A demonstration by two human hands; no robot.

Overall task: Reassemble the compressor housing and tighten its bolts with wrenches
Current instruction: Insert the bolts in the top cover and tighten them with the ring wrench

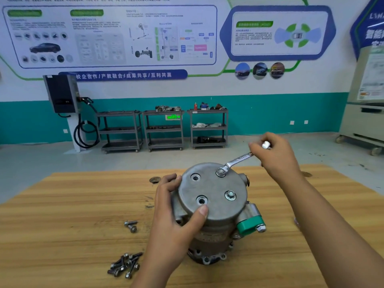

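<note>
The left hand [176,206] grips the compressor [216,206]. The right hand [276,154] holds a wrench [234,162] on a bolt [220,171]. Loose bolts [124,265] lie left of the left hand.

Dull cast metal on grained wood.
The compressor housing [214,196] is cast metal, its round cover matt pale grey and faintly grainy, its lower body duller and brownish. The wrench [239,159] is bright polished steel. The fitted bolt [230,195] has a shiny plated head; the loose bolts [127,263] have dark shanks. A green cap [249,224] looks like smooth plastic. The desk [72,215] is yellowish wood with streaky grain and a soft sheen.
</note>
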